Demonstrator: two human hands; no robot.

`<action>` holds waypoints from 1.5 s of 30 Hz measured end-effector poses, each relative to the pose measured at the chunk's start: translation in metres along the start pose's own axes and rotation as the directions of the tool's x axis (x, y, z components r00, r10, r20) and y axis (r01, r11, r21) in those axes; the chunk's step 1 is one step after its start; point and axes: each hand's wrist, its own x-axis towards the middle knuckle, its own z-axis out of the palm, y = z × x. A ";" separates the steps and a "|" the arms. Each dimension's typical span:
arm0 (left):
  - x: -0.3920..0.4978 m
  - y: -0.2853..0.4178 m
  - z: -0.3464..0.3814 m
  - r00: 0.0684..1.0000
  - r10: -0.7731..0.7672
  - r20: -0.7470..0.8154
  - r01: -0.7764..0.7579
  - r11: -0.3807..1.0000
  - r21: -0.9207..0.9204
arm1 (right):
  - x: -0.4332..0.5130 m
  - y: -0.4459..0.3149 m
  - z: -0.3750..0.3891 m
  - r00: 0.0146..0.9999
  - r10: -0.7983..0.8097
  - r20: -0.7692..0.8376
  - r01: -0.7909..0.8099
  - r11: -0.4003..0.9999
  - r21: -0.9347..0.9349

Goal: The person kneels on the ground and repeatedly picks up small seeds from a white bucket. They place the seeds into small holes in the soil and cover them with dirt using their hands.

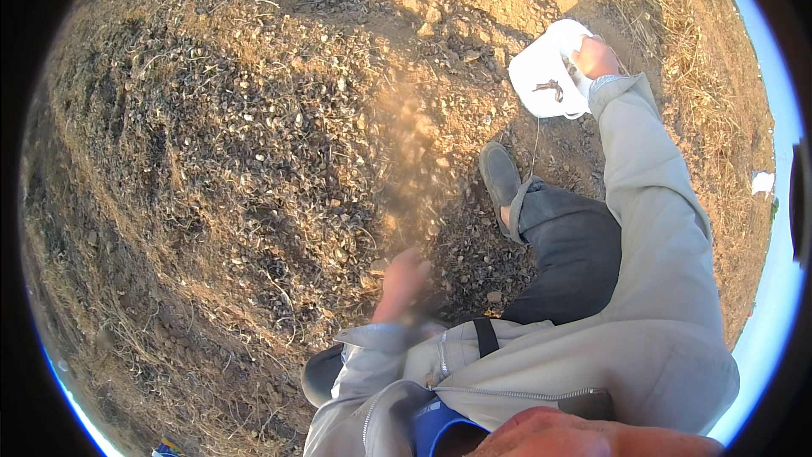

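At the upper right, my right hand (595, 58) grips the rim of a tilted white plastic bucket (538, 73). A dark, twisted strip (550, 89) shows on the bucket's side, and a thin wire or cord (537, 143) hangs below it. The bucket's contents are mostly hidden. My left hand (405, 274) is low over the ground in front of my body, blurred by motion, so its fingers and anything in them cannot be made out. Beside it spreads a layer of dry plant litter (273, 158) mixed with small pale pieces, perhaps pods.
My grey shoe (500, 171) and dark trouser leg (564, 247) lie between my hands. Clods of soil (438, 16) form a ridge at the top. Dry straw (691, 82) covers the right side. A white object (762, 182) sits far right, and a blue-and-yellow item (167, 447) lower left.
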 end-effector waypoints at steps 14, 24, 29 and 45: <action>-0.025 0.032 -0.049 0.987 0.059 -0.151 -0.028 0.979 0.200 | 0.019 -0.435 0.106 0.690 -0.700 -0.184 0.697 0.574 0.430; -0.001 0.041 -0.049 0.944 -0.110 -0.310 0.092 0.993 -0.072 | 0.061 -0.486 0.117 0.574 -0.819 0.026 0.780 0.556 0.288; 0.025 0.045 -0.063 0.867 -0.332 -0.371 0.275 0.941 -0.198 | 0.124 -0.498 0.103 0.815 -0.545 -0.196 0.543 0.601 0.587; 0.261 0.013 -0.262 0.646 0.001 -0.763 0.250 0.945 0.213 | 0.125 -0.452 0.078 0.704 -0.525 0.478 -0.226 0.473 0.852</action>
